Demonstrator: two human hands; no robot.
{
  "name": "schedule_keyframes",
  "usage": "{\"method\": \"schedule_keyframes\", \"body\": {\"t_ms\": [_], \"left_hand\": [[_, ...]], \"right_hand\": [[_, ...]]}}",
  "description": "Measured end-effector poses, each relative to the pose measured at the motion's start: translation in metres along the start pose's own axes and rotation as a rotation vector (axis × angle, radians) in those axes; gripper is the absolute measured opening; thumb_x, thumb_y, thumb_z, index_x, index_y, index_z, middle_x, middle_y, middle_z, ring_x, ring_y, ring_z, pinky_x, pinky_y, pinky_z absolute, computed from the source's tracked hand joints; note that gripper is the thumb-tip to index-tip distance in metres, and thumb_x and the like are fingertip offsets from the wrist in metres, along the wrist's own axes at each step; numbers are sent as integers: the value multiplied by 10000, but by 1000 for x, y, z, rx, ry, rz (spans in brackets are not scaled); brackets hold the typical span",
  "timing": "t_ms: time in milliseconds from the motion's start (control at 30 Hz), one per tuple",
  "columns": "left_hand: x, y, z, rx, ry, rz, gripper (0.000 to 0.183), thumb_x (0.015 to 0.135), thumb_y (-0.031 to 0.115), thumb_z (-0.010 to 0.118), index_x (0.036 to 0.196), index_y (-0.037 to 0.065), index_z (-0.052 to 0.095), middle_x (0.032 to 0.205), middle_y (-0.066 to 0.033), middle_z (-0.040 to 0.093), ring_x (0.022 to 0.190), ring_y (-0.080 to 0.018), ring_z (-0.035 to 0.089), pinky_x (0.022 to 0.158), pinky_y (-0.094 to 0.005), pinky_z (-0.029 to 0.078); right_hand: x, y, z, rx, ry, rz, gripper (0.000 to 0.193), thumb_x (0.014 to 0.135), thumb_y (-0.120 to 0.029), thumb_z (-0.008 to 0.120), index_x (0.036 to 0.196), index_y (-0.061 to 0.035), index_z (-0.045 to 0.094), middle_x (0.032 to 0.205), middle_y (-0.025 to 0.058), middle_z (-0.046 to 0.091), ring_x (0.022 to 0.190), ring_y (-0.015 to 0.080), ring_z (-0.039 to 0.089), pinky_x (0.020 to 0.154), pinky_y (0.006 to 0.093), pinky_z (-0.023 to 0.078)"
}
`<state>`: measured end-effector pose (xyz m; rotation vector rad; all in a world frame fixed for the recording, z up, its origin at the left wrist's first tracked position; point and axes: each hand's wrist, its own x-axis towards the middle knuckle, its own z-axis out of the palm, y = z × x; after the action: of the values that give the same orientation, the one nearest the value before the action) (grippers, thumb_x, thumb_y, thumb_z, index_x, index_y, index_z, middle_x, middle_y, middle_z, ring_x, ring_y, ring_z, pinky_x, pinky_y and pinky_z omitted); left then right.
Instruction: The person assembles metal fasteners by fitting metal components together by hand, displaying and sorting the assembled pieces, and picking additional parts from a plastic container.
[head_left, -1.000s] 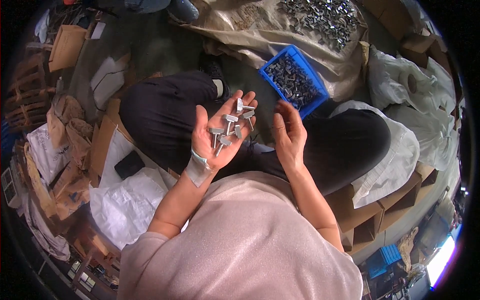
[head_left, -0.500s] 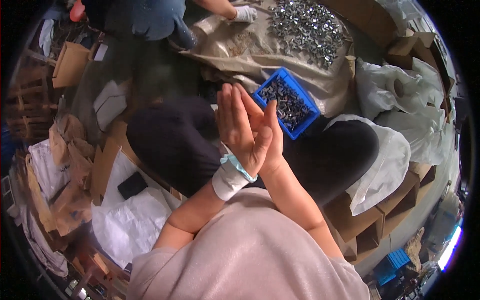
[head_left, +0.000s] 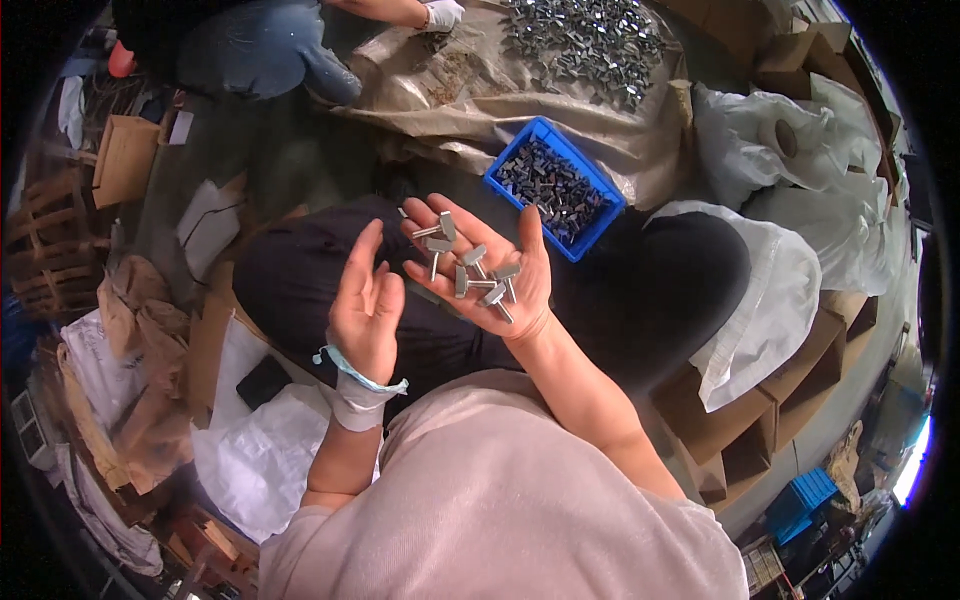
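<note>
Several metal T-bolts (head_left: 461, 281) with blocky heads and short shanks lie loose on the upturned palm and fingers of my right hand (head_left: 525, 285). That hand is spread fairly flat and carries them from below. My left hand (head_left: 363, 318) is raised to the left of it, apart from it, fingers loosely bent and thumb away, with nothing seen in it. Around my left wrist is a white wrap (head_left: 358, 400) with a pale blue edge. Just beyond my right hand stands a blue plastic bin (head_left: 598, 236) holding many small dark metal pieces.
A beige sheet (head_left: 455, 115) lies ahead, with a pile of shiny metal parts (head_left: 590, 45) on it. Another person's gloved hand (head_left: 442, 14) is at its far edge. White plastic bags (head_left: 765, 290) and cardboard boxes (head_left: 720, 420) lie right; wrapping and cardboard lie left.
My hands were pressed together, palm to palm; now they are apart. My left hand has moved left, and the right palm has turned up, revealing the T-bolts.
</note>
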<state>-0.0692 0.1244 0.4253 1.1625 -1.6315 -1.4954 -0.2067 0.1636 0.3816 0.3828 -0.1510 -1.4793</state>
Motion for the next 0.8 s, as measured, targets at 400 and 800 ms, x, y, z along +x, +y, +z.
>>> {"method": "schedule_keyframes", "body": {"t_ms": [400,800], "left_hand": [[-11,-18,3,24,-192,85,719,742,64,626,1312,-47,203,1297,-197,316,1198,-268,352,980,-367,307],[-18,-21,7,36,-158,160,749,714,59,672,1309,-36,227,1300,-209,323,1160,-281,408,900,-336,404]], "right_hand": [[0,5,-18,77,-31,41,852,797,-607,330,1321,50,191,1391,196,185,1260,319,256,1043,472,159],[-7,9,-18,63,-15,91,871,804,-598,350,1328,60,129,1405,189,128,1254,349,249,1048,475,160]]}}
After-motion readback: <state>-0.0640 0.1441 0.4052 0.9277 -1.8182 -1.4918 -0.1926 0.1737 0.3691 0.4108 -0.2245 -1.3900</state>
